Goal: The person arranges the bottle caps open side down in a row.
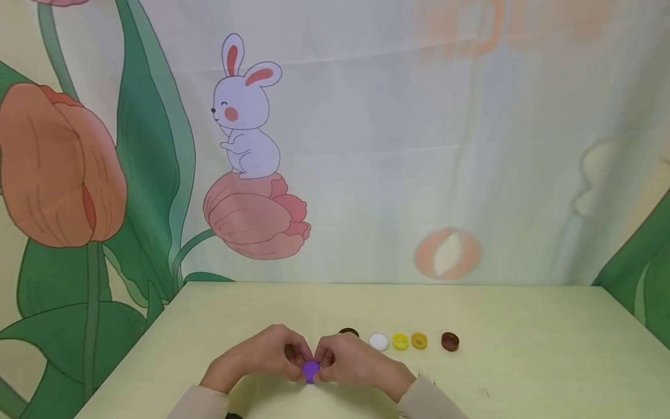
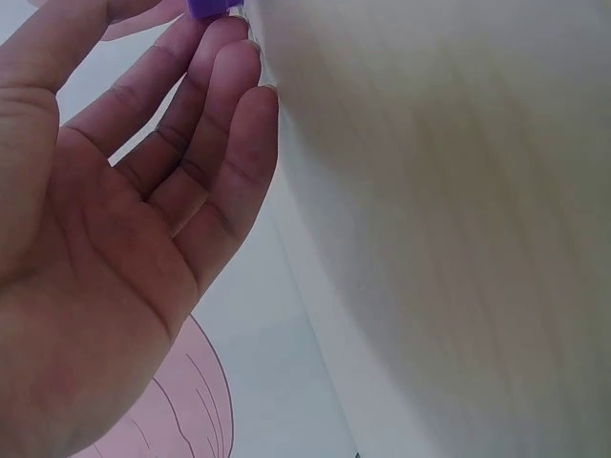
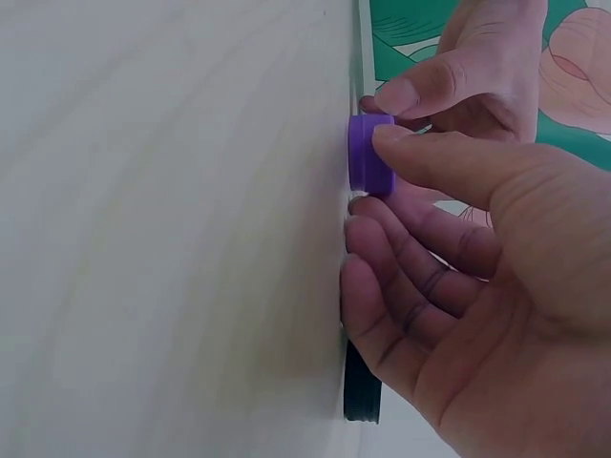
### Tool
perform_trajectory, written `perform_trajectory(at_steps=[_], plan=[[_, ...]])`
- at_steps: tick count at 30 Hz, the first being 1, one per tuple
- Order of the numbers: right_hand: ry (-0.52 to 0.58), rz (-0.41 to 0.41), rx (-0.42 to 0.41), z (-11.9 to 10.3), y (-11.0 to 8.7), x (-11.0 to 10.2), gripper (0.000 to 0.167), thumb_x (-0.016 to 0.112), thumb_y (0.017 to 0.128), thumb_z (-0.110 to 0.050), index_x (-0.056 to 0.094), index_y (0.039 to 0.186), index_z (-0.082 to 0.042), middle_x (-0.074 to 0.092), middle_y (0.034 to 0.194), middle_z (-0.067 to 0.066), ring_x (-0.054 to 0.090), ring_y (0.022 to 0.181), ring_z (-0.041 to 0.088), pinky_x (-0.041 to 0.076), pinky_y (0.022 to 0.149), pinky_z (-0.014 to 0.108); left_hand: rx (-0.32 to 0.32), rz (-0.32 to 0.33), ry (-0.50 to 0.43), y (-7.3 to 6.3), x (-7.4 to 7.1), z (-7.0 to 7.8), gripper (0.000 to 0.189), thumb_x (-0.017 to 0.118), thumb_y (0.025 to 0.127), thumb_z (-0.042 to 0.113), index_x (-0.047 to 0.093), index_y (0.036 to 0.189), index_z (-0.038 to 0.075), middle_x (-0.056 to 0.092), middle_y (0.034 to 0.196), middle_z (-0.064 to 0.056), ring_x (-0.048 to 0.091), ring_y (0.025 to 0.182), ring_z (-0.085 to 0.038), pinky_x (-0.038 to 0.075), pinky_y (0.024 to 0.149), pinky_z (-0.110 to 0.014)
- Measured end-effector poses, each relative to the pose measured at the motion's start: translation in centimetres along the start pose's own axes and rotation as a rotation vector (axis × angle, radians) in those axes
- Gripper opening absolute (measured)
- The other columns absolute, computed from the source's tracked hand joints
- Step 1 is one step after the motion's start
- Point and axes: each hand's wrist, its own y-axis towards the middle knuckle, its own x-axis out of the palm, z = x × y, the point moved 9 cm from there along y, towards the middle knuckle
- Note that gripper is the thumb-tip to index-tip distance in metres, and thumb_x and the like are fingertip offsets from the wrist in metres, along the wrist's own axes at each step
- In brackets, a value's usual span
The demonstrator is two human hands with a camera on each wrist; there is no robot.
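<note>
A small round purple cap (image 1: pixel 311 371) stands on the tabletop between my two hands. My left hand (image 1: pixel 269 354) holds its left side between thumb and fingers. From the other side my right hand (image 1: pixel 358 362) pinches it, the thumb lying against the face of the purple cap (image 3: pixel 372 155) in the right wrist view. The fingertips of both hands nearly meet behind it. In the left wrist view only an edge of the purple cap (image 2: pixel 207 8) shows at the top, by the left hand's (image 2: pixel 115 239) fingers. Behind the right hand, a black cap (image 1: pixel 348 331) is partly hidden.
To the right of the hands lie a white cap (image 1: pixel 379 341), a yellow cap (image 1: pixel 400 341), an orange cap (image 1: pixel 419 340) and a dark red cap (image 1: pixel 450 341). Near the left sleeve a dark object (image 1: pixel 234 416) is cut off. A printed curtain (image 1: pixel 356 174) hangs behind the table (image 1: pixel 549 361).
</note>
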Motion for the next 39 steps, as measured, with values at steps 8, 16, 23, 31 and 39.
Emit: perform_trajectory(at_steps=[8,16,23,31,39], plan=[[-0.040,-0.006,0.003,-0.2,0.0,0.2,0.019,0.088,0.086,-0.009,0.070,0.091,-0.011,0.062,0.074,-0.014,0.055,0.068,-0.002,0.050,0.066,0.019,-0.004,-0.022,-0.008,-0.2,0.0,0.1,0.020,0.088,0.077,0.003,0.080,0.090,0.015,0.072,0.081,0.007,0.065,0.075,-0.010,0.055,0.070,-0.024],[-0.045,-0.010,0.012,-0.1,0.0,0.3,0.019,0.088,0.086,-0.010,0.070,0.090,-0.012,0.061,0.073,-0.014,0.054,0.067,-0.002,0.050,0.065,0.019,-0.004,-0.031,-0.010,-0.3,0.1,0.0,0.021,0.087,0.077,0.001,0.080,0.091,0.015,0.073,0.081,0.008,0.066,0.075,-0.009,0.055,0.070,-0.024],[-0.029,-0.013,0.022,-0.1,-0.1,0.2,0.018,0.088,0.087,-0.013,0.071,0.091,-0.012,0.062,0.073,-0.013,0.055,0.067,-0.001,0.049,0.065,0.019,-0.014,-0.048,0.015,-0.3,0.1,0.1,0.026,0.087,0.077,-0.003,0.080,0.094,0.015,0.073,0.086,0.007,0.066,0.077,-0.010,0.055,0.072,-0.025],[0.031,-0.029,0.051,0.1,-0.1,-0.5,0.018,0.085,0.090,-0.016,0.072,0.100,-0.009,0.068,0.082,-0.009,0.060,0.073,0.005,0.053,0.070,0.024,-0.030,0.007,0.075,-0.2,-1.0,0.4,0.028,0.081,0.083,-0.007,0.079,0.104,0.010,0.073,0.092,0.003,0.067,0.085,-0.014,0.057,0.077,-0.028],[0.028,0.034,0.003,0.0,0.1,-2.4,0.018,0.083,0.094,-0.020,0.073,0.103,-0.009,0.069,0.087,-0.010,0.063,0.081,0.007,0.053,0.076,0.027,0.001,0.169,0.096,0.2,-2.7,1.0,0.024,0.081,0.091,0.004,0.077,0.115,0.006,0.074,0.105,-0.003,0.069,0.094,-0.020,0.057,0.080,-0.031]])
